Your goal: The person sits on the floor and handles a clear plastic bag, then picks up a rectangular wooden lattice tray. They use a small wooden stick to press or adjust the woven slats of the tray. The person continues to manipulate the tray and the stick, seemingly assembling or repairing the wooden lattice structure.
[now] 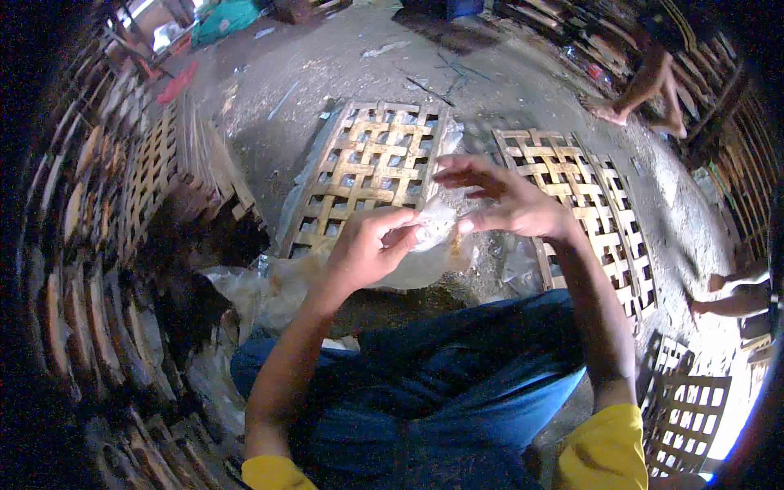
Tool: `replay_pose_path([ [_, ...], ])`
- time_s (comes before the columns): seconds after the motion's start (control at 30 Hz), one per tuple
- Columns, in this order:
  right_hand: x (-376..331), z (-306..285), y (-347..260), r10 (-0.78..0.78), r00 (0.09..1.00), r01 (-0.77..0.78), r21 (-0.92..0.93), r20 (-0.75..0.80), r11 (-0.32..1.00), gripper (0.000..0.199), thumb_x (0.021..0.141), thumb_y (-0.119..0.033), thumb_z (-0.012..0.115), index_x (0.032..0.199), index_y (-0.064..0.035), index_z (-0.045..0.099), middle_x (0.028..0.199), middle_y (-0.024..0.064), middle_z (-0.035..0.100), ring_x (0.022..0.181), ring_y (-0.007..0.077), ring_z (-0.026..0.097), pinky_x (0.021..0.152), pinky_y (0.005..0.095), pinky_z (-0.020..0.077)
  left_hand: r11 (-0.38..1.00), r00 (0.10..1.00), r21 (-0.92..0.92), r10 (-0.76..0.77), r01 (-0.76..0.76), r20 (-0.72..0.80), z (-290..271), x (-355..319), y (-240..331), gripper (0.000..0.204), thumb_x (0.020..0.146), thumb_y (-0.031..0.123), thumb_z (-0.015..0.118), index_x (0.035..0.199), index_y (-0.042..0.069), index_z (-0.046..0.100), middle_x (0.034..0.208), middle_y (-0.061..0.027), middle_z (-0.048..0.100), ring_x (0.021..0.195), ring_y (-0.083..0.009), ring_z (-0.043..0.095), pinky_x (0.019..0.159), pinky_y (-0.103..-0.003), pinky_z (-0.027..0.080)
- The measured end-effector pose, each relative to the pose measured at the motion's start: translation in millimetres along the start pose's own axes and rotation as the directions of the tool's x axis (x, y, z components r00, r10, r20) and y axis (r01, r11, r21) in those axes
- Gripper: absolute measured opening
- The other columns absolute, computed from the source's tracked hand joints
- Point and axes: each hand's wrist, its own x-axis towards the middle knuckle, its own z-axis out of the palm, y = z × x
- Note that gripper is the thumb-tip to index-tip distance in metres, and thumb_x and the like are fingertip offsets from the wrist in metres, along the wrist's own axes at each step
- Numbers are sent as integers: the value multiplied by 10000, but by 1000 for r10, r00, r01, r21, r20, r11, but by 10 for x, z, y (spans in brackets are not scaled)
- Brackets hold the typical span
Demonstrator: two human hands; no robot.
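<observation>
My left hand (371, 245) and my right hand (506, 200) meet in front of me over a clear plastic bag (437, 233). The left hand's fingers are closed on the bag's bunched top. My right thumb and forefinger pinch the same plastic at its right side, the other fingers spread out. The bag's body hangs down toward my knees and looks crumpled; what it contains I cannot tell. Below the hands are my legs in blue trousers (457, 384).
Two woven wooden lattice panels lie on the dirt ground ahead, one in the middle (367, 171), one to the right (588, 204). More panels stand stacked at left (155, 171) and lie at lower right (686, 416). Another person's legs (645, 90) show at top right, feet (735, 298) at right.
</observation>
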Motion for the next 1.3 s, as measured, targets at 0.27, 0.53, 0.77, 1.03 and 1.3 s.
replay_pose_path([
  [0.27, -58, -96, 144, 81, 980, -87, -24, -182, 996, 405, 873, -292, 805, 1132, 9, 724, 986, 90, 751, 898, 172, 669, 796, 338, 524, 972, 976, 209, 61, -105, 207, 66, 662, 335, 131, 932, 170, 649, 900, 43, 653, 746, -170, 644, 670, -378, 641, 589, -460, 473],
  [0.53, -126, -116, 333, 194, 959, -196, 12, -207, 981, 298, 881, -229, 801, 1085, -16, 766, 903, 22, 756, 810, 71, 613, 733, 282, 506, 958, 991, 253, 130, -136, 40, 285, 555, 256, 96, 924, 124, 643, 930, 29, 657, 767, -178, 628, 689, -380, 627, 609, -443, 463],
  [0.77, -75, -196, 559, 179, 960, -197, -65, -215, 978, 339, 844, -279, 833, 1057, -23, 770, 897, 47, 762, 790, 102, 656, 712, 307, 512, 935, 976, 316, 200, -164, -84, 215, 563, 180, 84, 884, 138, 677, 891, 56, 663, 766, -139, 650, 684, -349, 657, 595, -448, 496],
  [1.03, -147, -437, 942, 327, 940, -340, -206, -93, 918, 283, 878, -176, 779, 1067, 30, 737, 925, 94, 764, 828, 139, 690, 802, 320, 557, 941, 940, 262, 271, -214, -207, 98, 616, 66, 117, 928, 155, 652, 937, 41, 676, 762, -175, 648, 705, -376, 651, 609, -449, 481],
  [1.3, -191, -615, 1093, 366, 926, -344, -610, -94, 714, 550, 748, -309, 855, 1219, -69, 701, 1129, 138, 737, 1050, 265, 687, 931, 397, 521, 964, 981, 240, 150, -117, -124, 113, 588, 150, 150, 927, 137, 667, 1016, 25, 710, 850, -162, 702, 729, -331, 686, 649, -397, 528],
])
